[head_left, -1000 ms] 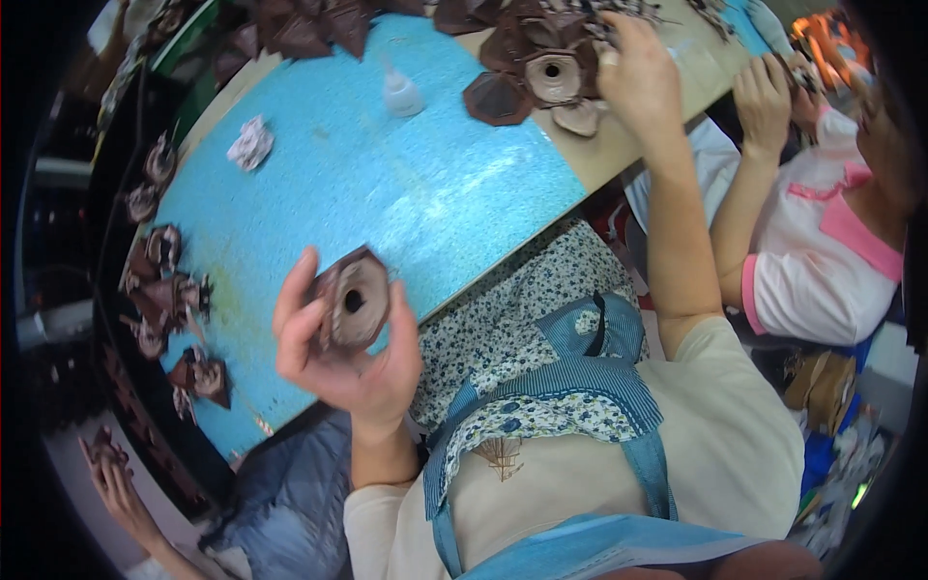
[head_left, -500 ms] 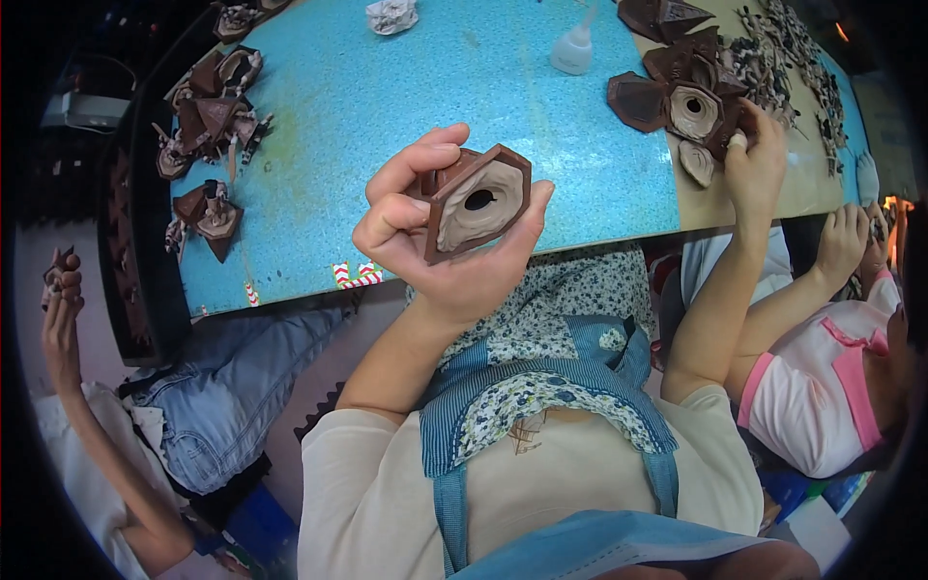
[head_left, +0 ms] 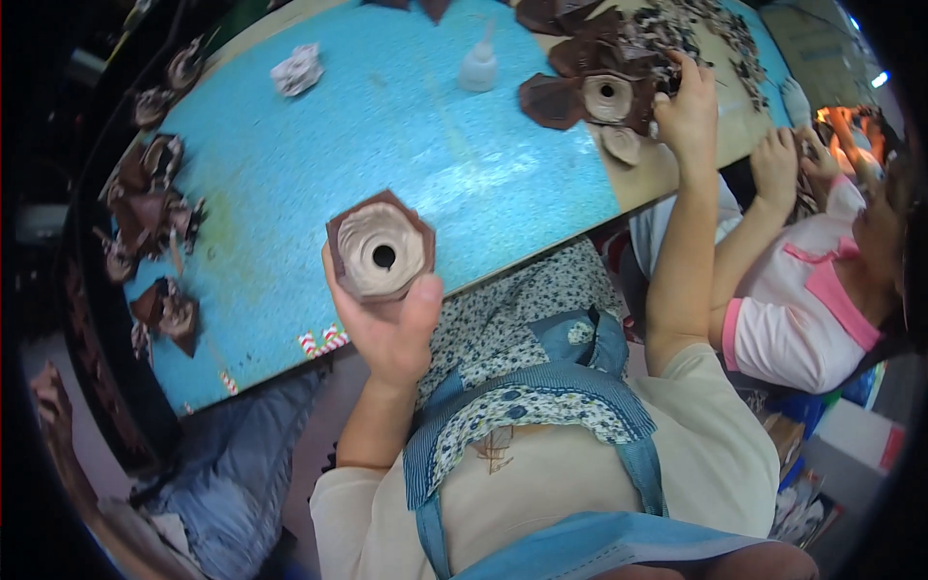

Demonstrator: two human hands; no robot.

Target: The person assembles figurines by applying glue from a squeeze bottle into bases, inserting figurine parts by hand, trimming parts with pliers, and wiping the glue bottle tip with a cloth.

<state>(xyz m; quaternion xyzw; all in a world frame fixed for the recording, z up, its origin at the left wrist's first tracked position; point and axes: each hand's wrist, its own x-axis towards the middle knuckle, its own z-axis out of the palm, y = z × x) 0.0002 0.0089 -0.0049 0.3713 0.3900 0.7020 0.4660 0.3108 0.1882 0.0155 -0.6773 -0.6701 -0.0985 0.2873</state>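
Brown: left hand (head_left: 391,340) is clasping one piece (head_left: 363,232).
By uncountable bits (head_left: 667,31), we cannot tell if our right hand (head_left: 688,116) is pinching.

A cream short-sleeved shirt (head_left: 701,435), a blue striped apron (head_left: 512,381) with floral panels (head_left: 580,415) and a blue mask (head_left: 599,543) are worn.

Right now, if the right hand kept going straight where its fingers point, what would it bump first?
Probably the heap of small dark and pale pieces, just beyond the right hand. Its fingers may already be touching some; depth is hard to tell here.
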